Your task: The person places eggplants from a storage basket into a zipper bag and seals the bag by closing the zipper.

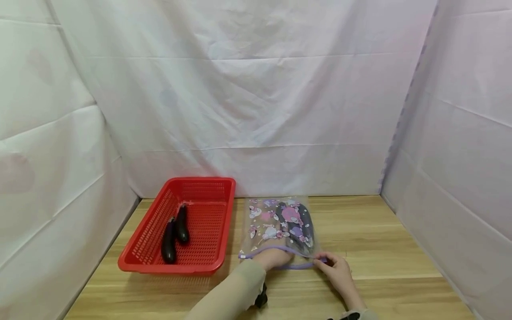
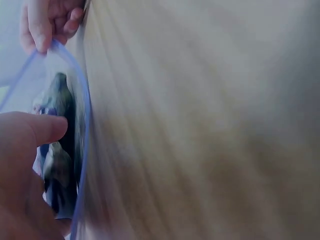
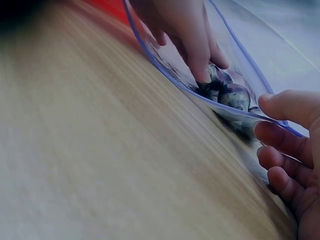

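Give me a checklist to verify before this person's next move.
1. Printed zip bag held: ok; right hand pinches its purple rim at the right end.
2. Bag mouth open: ok; the rim's two sides stand apart.
3. Left hand withdrawn: not ok; it reaches inside.
4. Left hand free of the bagged eggplants: cannot tell whether it grips them.
5. Red basket cleared: not ok; two eggplants lie in it.
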`<state>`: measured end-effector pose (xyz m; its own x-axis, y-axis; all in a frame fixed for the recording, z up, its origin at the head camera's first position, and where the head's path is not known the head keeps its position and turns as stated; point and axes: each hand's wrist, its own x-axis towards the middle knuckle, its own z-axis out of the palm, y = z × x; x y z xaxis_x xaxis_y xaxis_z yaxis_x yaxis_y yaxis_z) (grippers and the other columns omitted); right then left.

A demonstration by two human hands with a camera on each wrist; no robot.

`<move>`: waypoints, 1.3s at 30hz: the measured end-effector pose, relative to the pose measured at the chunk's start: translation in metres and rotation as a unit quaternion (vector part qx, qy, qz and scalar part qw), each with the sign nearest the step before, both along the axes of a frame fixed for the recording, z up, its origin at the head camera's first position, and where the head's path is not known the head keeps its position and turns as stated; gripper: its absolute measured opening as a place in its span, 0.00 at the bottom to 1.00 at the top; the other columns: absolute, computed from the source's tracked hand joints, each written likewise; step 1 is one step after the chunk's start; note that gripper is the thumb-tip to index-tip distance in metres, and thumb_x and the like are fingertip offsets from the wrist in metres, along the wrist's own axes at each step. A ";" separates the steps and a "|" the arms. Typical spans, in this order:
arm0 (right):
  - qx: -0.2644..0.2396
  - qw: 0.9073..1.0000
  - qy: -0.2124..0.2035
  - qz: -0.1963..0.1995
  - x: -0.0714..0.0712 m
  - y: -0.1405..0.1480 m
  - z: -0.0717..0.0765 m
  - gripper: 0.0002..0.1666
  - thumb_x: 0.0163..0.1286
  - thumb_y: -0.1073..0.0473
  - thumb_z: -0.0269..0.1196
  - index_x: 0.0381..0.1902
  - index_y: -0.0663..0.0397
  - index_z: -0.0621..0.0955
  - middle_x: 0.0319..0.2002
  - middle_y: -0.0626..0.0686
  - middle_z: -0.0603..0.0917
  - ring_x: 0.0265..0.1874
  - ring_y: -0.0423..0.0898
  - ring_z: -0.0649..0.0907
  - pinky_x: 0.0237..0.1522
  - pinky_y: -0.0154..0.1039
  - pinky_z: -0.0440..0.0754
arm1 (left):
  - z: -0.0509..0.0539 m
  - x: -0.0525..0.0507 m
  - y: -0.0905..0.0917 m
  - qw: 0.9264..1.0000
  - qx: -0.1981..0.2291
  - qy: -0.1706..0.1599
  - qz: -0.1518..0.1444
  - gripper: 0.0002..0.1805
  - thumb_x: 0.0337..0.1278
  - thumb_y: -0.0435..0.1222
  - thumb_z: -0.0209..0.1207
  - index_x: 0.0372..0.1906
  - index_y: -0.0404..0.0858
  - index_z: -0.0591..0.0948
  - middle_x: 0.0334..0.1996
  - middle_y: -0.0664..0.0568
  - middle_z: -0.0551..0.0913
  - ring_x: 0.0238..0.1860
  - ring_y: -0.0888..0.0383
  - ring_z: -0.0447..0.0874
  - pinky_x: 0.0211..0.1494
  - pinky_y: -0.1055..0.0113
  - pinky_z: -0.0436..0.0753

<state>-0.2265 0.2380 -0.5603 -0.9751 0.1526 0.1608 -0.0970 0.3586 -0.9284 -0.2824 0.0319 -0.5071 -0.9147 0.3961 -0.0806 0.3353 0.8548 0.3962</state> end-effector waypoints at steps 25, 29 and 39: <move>0.051 0.998 0.025 0.002 0.000 0.001 0.002 0.06 0.56 0.60 0.73 0.31 0.53 0.86 0.32 0.45 0.85 0.33 0.35 0.78 0.37 0.29 0.73 | 0.080 0.105 -0.098 0.975 0.038 0.130 -0.177 0.29 0.59 0.47 0.61 0.64 0.42 0.75 0.60 0.51 0.77 0.62 0.52 0.74 0.63 0.51 0.71; 0.050 0.998 0.034 0.000 -0.001 0.004 0.002 0.06 0.55 0.61 0.73 0.31 0.53 0.86 0.32 0.46 0.85 0.32 0.35 0.78 0.37 0.29 0.73 | 0.107 0.093 -0.122 0.976 0.041 0.165 -0.133 0.25 0.59 0.46 0.61 0.60 0.44 0.79 0.56 0.52 0.80 0.56 0.52 0.78 0.59 0.51 0.74; 0.034 0.999 0.009 0.000 0.001 -0.001 0.003 0.06 0.56 0.62 0.72 0.31 0.55 0.86 0.31 0.49 0.84 0.31 0.35 0.76 0.35 0.30 0.73 | 0.141 0.030 -0.190 0.991 0.010 0.110 0.076 0.28 0.58 0.46 0.64 0.63 0.42 0.76 0.57 0.46 0.78 0.52 0.49 0.80 0.51 0.51 0.79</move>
<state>-0.2260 0.2373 -0.5577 -0.9720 0.1398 0.1887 -0.1143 0.4204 -0.9001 -0.2520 -0.1579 -0.3657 -0.9587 0.2510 0.1340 0.2826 0.8950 0.3451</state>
